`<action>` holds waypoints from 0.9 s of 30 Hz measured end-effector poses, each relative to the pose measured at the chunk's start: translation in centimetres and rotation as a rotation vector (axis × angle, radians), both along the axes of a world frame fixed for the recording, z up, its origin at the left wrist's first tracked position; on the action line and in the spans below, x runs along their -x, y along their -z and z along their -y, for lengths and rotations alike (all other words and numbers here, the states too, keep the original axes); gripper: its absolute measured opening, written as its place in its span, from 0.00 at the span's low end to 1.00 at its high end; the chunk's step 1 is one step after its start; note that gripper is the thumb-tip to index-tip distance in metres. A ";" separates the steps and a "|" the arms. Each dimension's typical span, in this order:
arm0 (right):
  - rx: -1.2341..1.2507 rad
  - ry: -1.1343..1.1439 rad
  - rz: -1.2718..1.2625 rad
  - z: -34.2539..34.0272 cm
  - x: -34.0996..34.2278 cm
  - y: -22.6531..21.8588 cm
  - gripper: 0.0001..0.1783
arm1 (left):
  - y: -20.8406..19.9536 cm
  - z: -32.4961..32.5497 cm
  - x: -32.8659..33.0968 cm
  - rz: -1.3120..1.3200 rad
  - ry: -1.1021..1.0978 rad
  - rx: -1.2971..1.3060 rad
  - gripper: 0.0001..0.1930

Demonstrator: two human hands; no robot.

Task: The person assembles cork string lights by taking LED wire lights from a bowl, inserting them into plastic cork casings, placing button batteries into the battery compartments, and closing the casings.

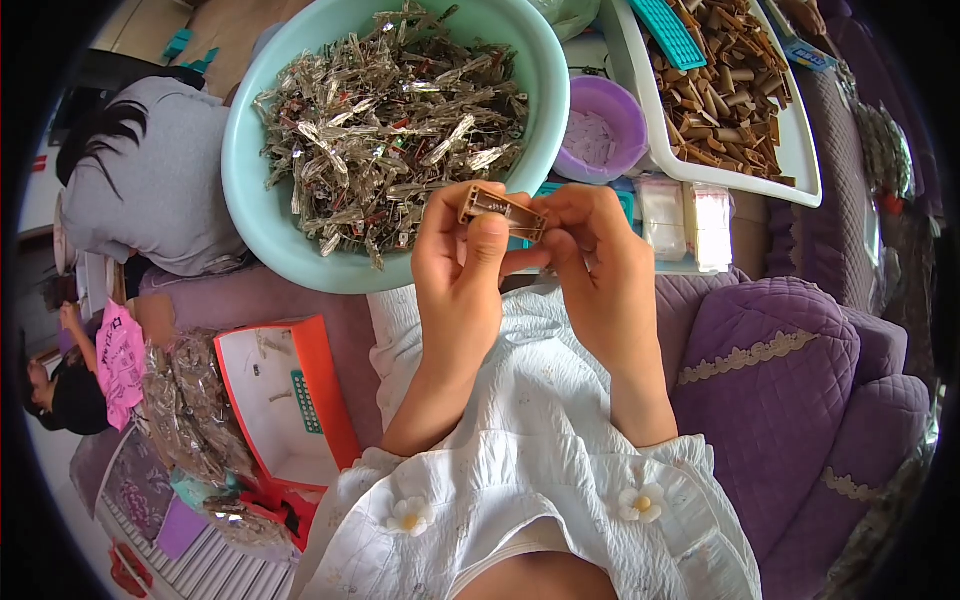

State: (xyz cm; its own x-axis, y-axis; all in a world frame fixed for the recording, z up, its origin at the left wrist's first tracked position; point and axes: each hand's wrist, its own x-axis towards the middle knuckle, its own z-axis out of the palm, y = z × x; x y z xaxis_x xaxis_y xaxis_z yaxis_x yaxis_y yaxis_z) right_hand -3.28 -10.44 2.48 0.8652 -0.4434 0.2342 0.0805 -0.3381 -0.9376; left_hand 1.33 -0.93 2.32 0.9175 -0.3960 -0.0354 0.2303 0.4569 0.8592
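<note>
Over my lap, at the near edge of a big pale green basin [245,190], my left hand [462,245] grips a small brown plastic casing [515,221] between thumb and fingers. The casing is long and hollow, and a thin metal coil shows inside it. My right hand [595,235] is closed in a pinch at the casing's right end. Whether a tiny part is also between those fingertips cannot be made out. Clear plastic and metal pieces [390,130] are heaped in the basin.
At the right, a white tray [808,185] holds brown curved pieces [725,95] and a teal ridged strip [668,30]. A purple bowl [640,125] with clear bits stands beside the basin. An orange-and-white box [330,400] lies left, near bagged pieces [190,400]. Two people [165,170] are at the left.
</note>
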 end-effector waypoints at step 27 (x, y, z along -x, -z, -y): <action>-0.192 -0.282 -0.163 4.9 -1.1 1.4 0.10 | 2.9 1.5 0.5 0.028 0.045 -0.055 0.16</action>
State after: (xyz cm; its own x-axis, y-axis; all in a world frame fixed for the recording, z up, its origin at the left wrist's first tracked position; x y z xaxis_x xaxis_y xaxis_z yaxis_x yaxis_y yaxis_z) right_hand -2.21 -15.30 1.10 0.9786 -0.2050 0.0191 -0.0102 -0.1409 -0.9900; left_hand 0.83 -2.45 -0.56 0.9000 -0.4347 -0.0331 0.2252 0.3985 0.8891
